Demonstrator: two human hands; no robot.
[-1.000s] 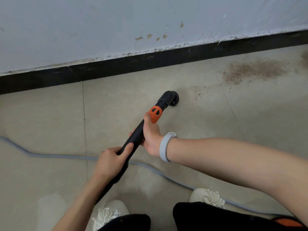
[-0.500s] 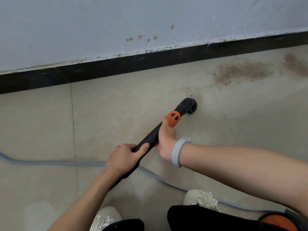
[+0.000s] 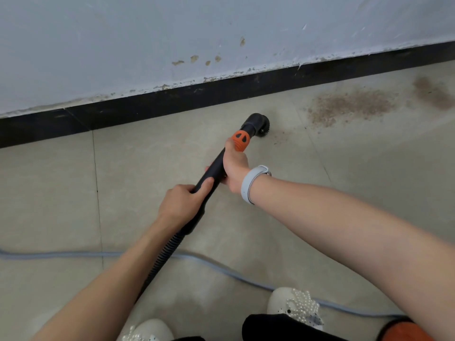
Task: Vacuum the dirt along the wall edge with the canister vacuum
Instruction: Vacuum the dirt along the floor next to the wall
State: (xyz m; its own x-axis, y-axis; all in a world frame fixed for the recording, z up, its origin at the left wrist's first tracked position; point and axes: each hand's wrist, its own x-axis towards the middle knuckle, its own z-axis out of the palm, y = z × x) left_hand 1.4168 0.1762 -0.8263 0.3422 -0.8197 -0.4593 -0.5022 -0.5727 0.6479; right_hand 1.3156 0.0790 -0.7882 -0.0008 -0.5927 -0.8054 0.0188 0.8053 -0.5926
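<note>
A black vacuum wand point(image 3: 214, 169) with an orange collar point(image 3: 241, 140) ends in a round brush nozzle point(image 3: 259, 124) pressed on the beige floor tile near the black skirting. My right hand point(image 3: 234, 168) grips the wand just below the orange collar. My left hand point(image 3: 182, 203) grips it lower, where the ribbed black hose point(image 3: 160, 262) begins. Brown dirt point(image 3: 349, 105) lies in a patch to the right of the nozzle, and a second patch point(image 3: 433, 92) sits farther right. A few dark specks point(image 3: 279, 139) lie right beside the brush.
The white wall point(image 3: 172, 33) with its black skirting point(image 3: 147, 109) runs across the top. A grey cable point(image 3: 73, 254) crosses the floor behind the hose. My white beaded shoes point(image 3: 295, 306) stand at the bottom, with an orange part of the canister point(image 3: 406, 331) at the lower right.
The nozzle has slid right and closer to the skirting, toward the dirt patch. Both hands kept their grip. The faint dirt near the brush has thinned.
</note>
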